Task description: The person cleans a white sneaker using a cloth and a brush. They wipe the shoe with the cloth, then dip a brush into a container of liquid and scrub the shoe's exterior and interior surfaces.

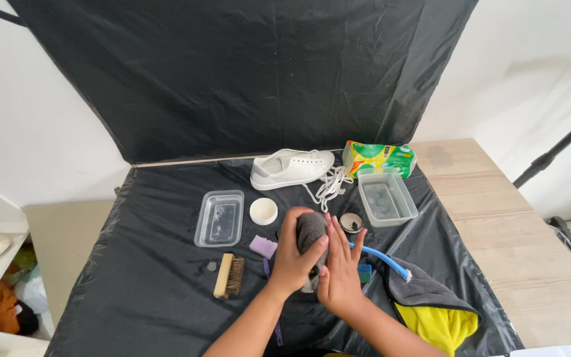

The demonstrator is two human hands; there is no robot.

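My left hand (292, 258) and my right hand (340, 264) are both wrapped around a grey shoe-shaped thing (310, 230) held upright over the black sheet (153, 291); its lower part is hidden by my fingers. Behind it lies a white sneaker (291, 168) on its side, with loose white laces (328, 186) beside it. A blue-handled brush (381, 257) lies just right of my right hand. A wooden bristle brush (228, 276) and a purple sponge (263, 246) lie to the left of my left hand.
A clear plastic tray (219, 218) sits left, a clear tub of water (386, 196) right, a white round lid (264, 211) and a small open tin (351, 222) between. A green packet (379, 157) lies at the back; a grey-and-yellow cloth (434, 307) front right. Bare wooden tabletop (517, 225) at right.
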